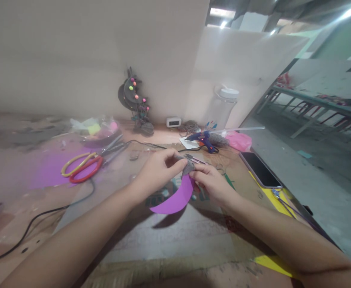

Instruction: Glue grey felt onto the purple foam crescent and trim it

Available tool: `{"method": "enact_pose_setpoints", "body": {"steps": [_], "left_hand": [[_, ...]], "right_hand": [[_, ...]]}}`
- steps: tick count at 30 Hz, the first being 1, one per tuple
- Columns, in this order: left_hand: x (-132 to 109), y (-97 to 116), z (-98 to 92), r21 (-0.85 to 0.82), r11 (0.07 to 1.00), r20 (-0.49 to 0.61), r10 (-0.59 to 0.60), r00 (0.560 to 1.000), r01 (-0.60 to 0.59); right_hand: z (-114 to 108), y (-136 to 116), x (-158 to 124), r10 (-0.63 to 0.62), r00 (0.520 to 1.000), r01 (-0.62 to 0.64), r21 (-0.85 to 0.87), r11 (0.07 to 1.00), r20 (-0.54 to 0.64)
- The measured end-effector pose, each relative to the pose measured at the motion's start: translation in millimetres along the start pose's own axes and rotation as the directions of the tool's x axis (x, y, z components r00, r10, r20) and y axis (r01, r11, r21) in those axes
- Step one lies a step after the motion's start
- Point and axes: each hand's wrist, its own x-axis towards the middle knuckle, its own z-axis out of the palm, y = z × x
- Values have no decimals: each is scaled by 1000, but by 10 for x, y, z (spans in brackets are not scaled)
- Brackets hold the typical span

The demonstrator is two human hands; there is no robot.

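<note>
A purple crescent cutout (175, 200) hangs above the covered tabletop, its pointed lower end free. Grey material (188, 167), perhaps yarn or felt, covers its upper end. My left hand (159, 168) pinches the grey part between thumb and fingers from the left. From the right, my right hand (210, 180) has its fingertips closed on the same upper end of the crescent. Just behind my hands lies a thin pen-like tool (197, 159). Farther back, a blue glue gun (204, 140) rests with its cord trailing left.
Scissors (85, 166) with red and yellow handles lie left on purple sheet material (48, 170). At the back stand a decorated grey crescent (133, 96), a small clock (173, 122) and a clear bottle (222, 108). A phone (261, 170) lies along the right edge.
</note>
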Motion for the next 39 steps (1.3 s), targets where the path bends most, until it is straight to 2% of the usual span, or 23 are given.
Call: {"method": "enact_pose_setpoints", "body": {"steps": [6, 10, 12, 15, 16, 18, 19, 21, 23, 26, 29, 32, 36, 39], "left_hand": [[16, -33, -18, -23, 1000, -17, -1, 1000, 1], [31, -51, -73, -56, 998, -35, -45, 998, 43], [44, -44, -107, -68, 996, -32, -59, 998, 56], [66, -7, -178, -54, 996, -40, -76, 996, 74], [73, 6, -213, -37, 994, -45, -101, 994, 99], [87, 18, -308, -1, 988, -52, -155, 987, 155], [94, 11, -367, 11, 987, -58, -157, 986, 158], [106, -28, -497, 59, 990, -30, -129, 991, 131], [116, -87, -621, 84, 989, -22, -123, 992, 125], [117, -143, -734, 104, 983, 18, -152, 988, 149], [106, -123, -727, 137, 980, 50, -155, 987, 147], [94, -75, -642, 82, 990, 108, -122, 987, 114], [68, -39, -540, 61, 993, 133, -111, 985, 104], [47, -30, -502, 81, 987, 122, -145, 982, 135]], "right_hand": [[-30, 31, 1, 19, 998, -21, 35, 999, 57], [-50, -46, -1, 30, 994, -34, 40, 999, 108], [-85, -130, -2, 49, 989, -42, -56, 998, 141], [-219, -262, 25, 82, 970, -7, -310, 951, 230], [-287, -293, 46, 70, 977, 18, -402, 916, 203], [-447, -317, 109, -68, 997, 71, -564, 823, 27], [-530, -308, 149, -176, 982, 99, -621, 778, -64], [-676, -255, 234, -305, 941, 121, -692, 712, -148], [-773, -164, 316, -321, 938, 92, -802, 590, -129], [-815, 8, 415, -299, 950, 75, -868, 491, -87], [-792, 191, 490, -281, 960, 103, -906, 410, -18], [-777, 341, 549, -274, 962, 116, -935, 335, 22], [-826, 376, 603, -313, 949, 62, -949, 310, -40], [-869, 211, 568, -399, 905, 4, -934, 357, -149]]}}
